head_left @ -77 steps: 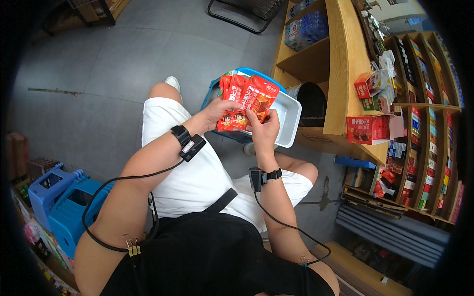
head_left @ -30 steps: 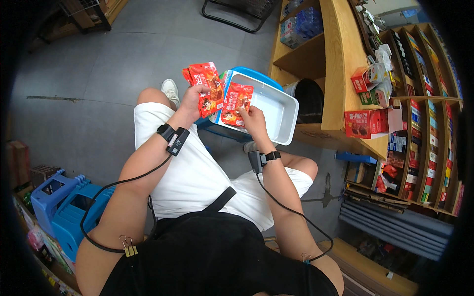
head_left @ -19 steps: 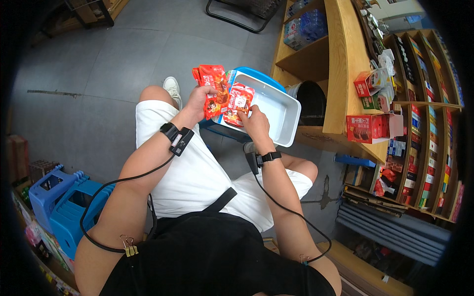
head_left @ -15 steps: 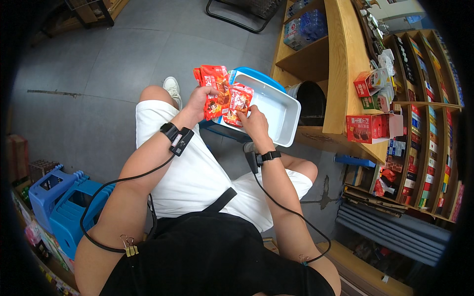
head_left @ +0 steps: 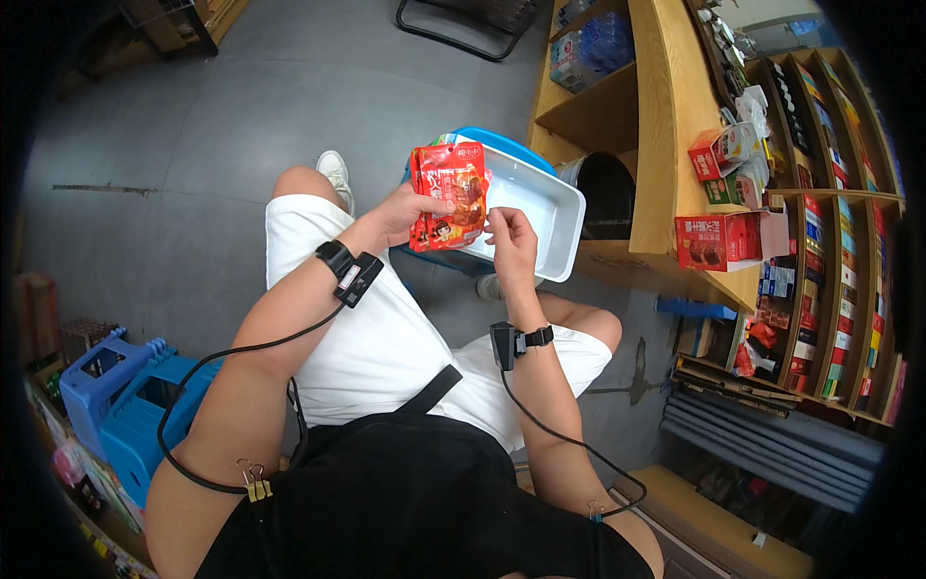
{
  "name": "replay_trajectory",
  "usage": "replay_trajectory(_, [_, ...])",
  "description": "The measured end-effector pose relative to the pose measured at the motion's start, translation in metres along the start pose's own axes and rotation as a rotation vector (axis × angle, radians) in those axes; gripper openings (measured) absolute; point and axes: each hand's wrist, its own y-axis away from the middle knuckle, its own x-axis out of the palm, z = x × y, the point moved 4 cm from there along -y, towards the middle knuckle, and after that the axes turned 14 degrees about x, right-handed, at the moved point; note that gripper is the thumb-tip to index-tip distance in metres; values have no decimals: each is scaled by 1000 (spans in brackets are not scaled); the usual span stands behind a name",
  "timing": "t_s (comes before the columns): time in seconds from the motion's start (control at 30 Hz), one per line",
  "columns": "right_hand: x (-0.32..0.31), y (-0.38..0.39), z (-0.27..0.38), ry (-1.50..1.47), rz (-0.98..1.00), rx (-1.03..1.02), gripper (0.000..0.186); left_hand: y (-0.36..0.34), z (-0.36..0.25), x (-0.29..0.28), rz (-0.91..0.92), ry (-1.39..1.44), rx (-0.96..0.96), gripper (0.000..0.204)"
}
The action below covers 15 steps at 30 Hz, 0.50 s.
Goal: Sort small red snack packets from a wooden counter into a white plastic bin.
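Observation:
My left hand [head_left: 401, 214] is closed on a small stack of red snack packets [head_left: 449, 188], with the thumb across the front one. The packets stand upright over the near-left end of a white plastic tub [head_left: 551, 210]. Just right of the packets is my right hand [head_left: 513, 241], its fingers curled and pinched near their edge. What those fingertips hold, if anything, is hidden. A sliver of another red packet shows behind the stack's right edge.
A blue stool-like piece [head_left: 504, 143] shows around the tub. To the right are a wooden counter [head_left: 664, 125], a black bin [head_left: 608, 193] and an open red carton [head_left: 719, 241]. Blue plastic stools [head_left: 145, 415] stand at the left. Cables run along both my forearms.
The smaller packet that was in front of the stack in my right hand has gone behind it. The stack has shifted right and slightly down, and my right hand has moved to its edge.

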Motion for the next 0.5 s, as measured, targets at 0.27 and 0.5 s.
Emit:
replay_trajectory(0.27, [10,4,0,142,34,-37,21,-2,8,5,30,-102,-27,46])
replay_trajectory(0.5, [3,10,3,-80,64,244,20,-6,18,-10,-16,-137,32,45])
